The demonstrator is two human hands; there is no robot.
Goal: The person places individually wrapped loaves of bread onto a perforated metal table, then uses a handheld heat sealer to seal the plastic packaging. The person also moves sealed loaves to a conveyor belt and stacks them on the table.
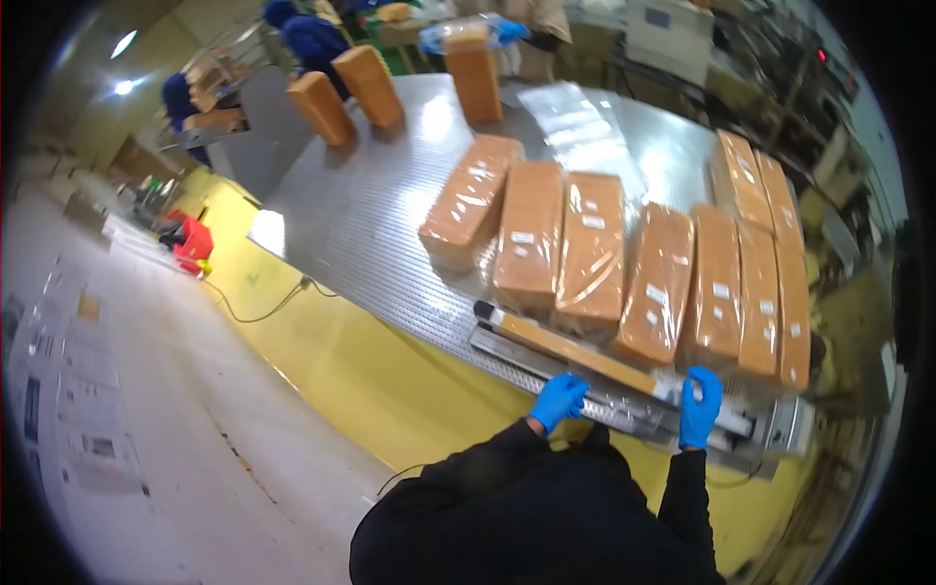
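Observation:
My left hand [558,402], in a blue glove, pinches what looks like the edge of a clear plastic film [623,406] in front of a bar heat sealer [578,352]. My right hand [700,409], also gloved, is raised with bent fingers by the right end of the sealer's bar; its grip is unclear. The film spans the gap between my hands. Just behind the bar lies a brown loaf-shaped block [656,285] in clear wrapping with small white labels. Similar wrapped blocks [528,227] lie beside it on both sides.
A ridged metal table [351,219] carries everything. Flat clear bags [574,124] lie near its far side. Blocks stand upright [319,108] at the far left, and a co-worker's gloved hand [510,31] touches plastic over another [475,84]. A cable [256,319] hangs below the table edge.

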